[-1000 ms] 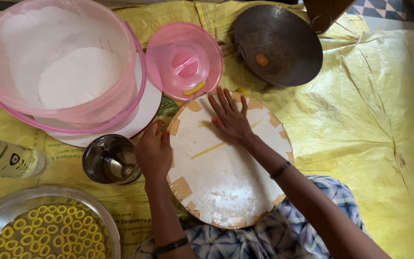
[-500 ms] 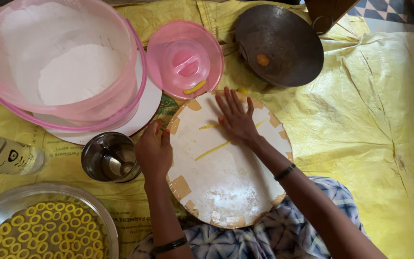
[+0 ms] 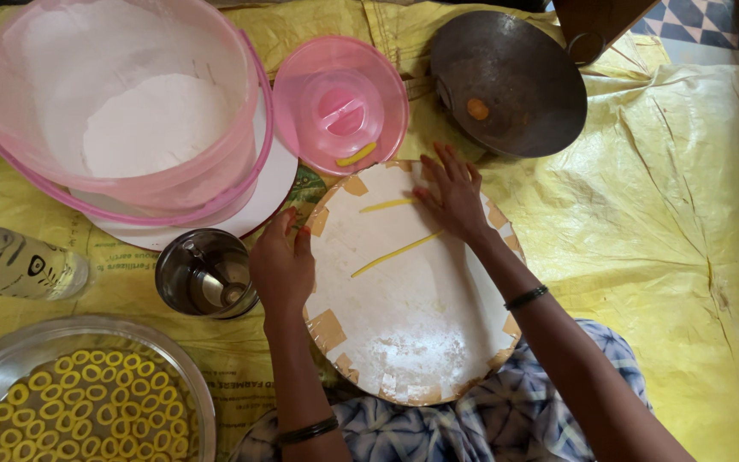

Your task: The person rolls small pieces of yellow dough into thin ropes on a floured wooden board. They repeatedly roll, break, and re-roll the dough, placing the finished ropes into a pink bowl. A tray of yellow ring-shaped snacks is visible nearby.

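A round white floured board (image 3: 404, 325) lies in front of me on a yellow sheet. Two thin yellow dough strands lie on it: a long one (image 3: 395, 254) and a short one (image 3: 384, 205). My right hand (image 3: 452, 195) rests flat, fingers spread, on the board's far edge, its palm over the upper end of the long strand. My left hand (image 3: 281, 267) grips the board's left rim, beside a small steel cup (image 3: 205, 272).
A pink bucket of white flour (image 3: 130, 111) stands at the upper left on a white plate, a pink lid (image 3: 339, 103) with a dough piece beside it. A dark wok (image 3: 506, 81) sits beyond. A steel tray of yellow dough rings (image 3: 70, 402) and a bottle (image 3: 10, 263) are at left.
My right hand has slid right along the board, rolling the dough out into a longer, thinner strand. A second short strand now shows. My left hand stays on the rim.
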